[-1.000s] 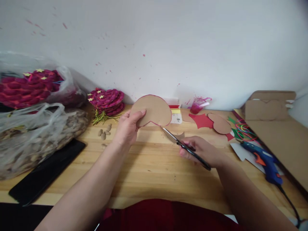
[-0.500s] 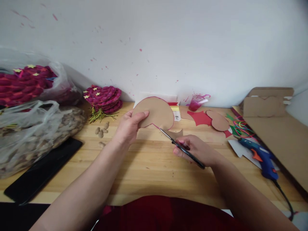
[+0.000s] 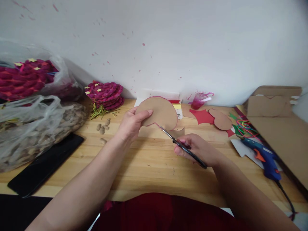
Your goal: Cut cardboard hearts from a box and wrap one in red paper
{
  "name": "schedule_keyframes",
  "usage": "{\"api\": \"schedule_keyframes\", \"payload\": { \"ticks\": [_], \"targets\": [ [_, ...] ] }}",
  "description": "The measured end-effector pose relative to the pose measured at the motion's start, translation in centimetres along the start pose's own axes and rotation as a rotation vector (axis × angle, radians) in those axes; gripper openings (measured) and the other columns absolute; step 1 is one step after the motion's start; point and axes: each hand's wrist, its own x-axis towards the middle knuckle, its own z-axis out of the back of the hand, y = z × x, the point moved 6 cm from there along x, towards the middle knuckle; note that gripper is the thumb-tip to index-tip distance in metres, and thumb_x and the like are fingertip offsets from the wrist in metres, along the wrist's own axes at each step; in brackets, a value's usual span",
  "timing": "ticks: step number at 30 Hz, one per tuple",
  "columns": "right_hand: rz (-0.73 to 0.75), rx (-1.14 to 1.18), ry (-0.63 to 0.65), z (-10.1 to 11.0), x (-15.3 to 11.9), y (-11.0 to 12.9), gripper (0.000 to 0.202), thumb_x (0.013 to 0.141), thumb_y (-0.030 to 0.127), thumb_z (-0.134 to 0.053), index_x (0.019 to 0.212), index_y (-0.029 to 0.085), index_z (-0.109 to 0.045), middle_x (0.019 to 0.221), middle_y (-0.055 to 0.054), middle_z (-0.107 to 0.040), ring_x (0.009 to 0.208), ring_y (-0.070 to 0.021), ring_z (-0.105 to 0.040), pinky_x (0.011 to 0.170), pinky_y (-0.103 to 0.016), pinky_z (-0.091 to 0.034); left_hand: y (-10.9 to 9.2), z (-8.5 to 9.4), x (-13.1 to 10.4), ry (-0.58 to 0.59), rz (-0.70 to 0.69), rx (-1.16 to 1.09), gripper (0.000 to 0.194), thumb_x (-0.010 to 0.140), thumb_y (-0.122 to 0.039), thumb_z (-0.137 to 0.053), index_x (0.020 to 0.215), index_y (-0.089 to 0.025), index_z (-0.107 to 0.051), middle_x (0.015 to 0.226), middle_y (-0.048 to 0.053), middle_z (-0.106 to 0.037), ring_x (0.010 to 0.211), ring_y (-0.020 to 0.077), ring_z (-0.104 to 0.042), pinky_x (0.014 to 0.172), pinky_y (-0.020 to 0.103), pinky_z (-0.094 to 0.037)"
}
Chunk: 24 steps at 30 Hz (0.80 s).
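My left hand (image 3: 133,123) pinches the left side of a rounded brown cardboard piece (image 3: 160,112), thumb on top. The piece has a magenta outline and a notch in its lower edge. My right hand (image 3: 196,149) is closed round black-handled scissors (image 3: 184,147), whose tips meet the lower edge just right of the notch. A curved cardboard strip (image 3: 176,132) hangs or lies beside the blades; whether it is still joined I cannot tell.
Peanuts in a bag (image 3: 69,120), a black slab (image 3: 45,165) and stacked magenta pieces (image 3: 106,94) are at left. Right are a pink cup (image 3: 197,102), red paper (image 3: 202,116), a blue glue gun (image 3: 269,160) and a cardboard box (image 3: 284,128).
The view has shifted slightly, and most things appear a little further right. The scissor tips are slightly nearer the notch. Both hands keep their holds.
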Motion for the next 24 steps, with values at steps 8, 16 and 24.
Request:
{"api": "schedule_keyframes", "payload": {
  "ticks": [8,16,24],
  "targets": [
    [-0.011,-0.002,-0.006,-0.17,-0.02,-0.09,0.052,0.081,0.059,-0.073,0.064,0.021,-0.042,0.063,0.006,-0.030,0.058,-0.0102,-0.027,0.052,-0.026,-0.020,0.03,-0.08,-0.01,0.004,0.000,0.009,0.046,0.054,-0.027,-0.094,0.093,-0.011,-0.077,0.090,0.008,-0.077,0.075,0.0168,-0.070,0.068,0.024,-0.056],
    [-0.014,-0.015,-0.009,-0.14,0.04,-0.09,0.053,0.081,0.061,-0.072,0.063,0.021,-0.042,0.061,0.006,-0.031,0.057,-0.0099,-0.028,0.052,-0.026,-0.020,0.00,-0.08,-0.06,0.002,0.008,0.024,0.044,0.053,-0.029,-0.094,0.089,-0.011,-0.077,0.087,0.007,-0.077,0.073,0.0168,-0.069,0.069,0.026,-0.055],
    [-0.013,-0.001,-0.006,-0.20,0.07,-0.10,0.053,0.081,0.060,-0.073,0.062,0.021,-0.042,0.062,0.006,-0.029,0.057,-0.0100,-0.027,0.051,-0.026,-0.020,0.10,-0.09,-0.03,0.013,0.011,0.017,0.041,0.053,-0.028,-0.096,0.087,-0.013,-0.078,0.083,0.005,-0.076,0.071,0.0152,-0.068,0.067,0.024,-0.055]
  ]
}}
